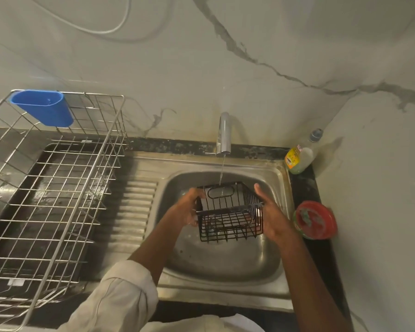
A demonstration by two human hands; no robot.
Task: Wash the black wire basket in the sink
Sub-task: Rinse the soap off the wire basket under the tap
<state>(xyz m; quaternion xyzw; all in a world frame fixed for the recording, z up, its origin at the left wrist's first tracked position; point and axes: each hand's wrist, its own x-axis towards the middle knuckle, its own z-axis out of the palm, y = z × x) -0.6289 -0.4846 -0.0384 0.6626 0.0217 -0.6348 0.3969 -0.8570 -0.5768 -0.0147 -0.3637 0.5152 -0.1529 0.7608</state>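
The black wire basket (229,210), a small open grid box, hangs over the steel sink (225,267) under the tap's (223,134) thin stream. It sits between 2 hands: left hand (188,207) grips its left edge, right hand (272,215) lies flat against its right side, fingers straight.

A pale marble-look wall (261,39) with grey veins fills the view from 9 to 3 o'clock, meeting a side wall (381,188) at 3 o'clock. A white cable (120,25) loops across it at 11 o'clock. A dark speckled desk (177,146) runs along its foot. At 9 o'clock stands a steel wire dish rack (58,188) with a blue plastic cup (42,107) hung on its far rim. At 3 o'clock the desk carries a soap bottle (300,156) and a red-lidded tub (315,220).
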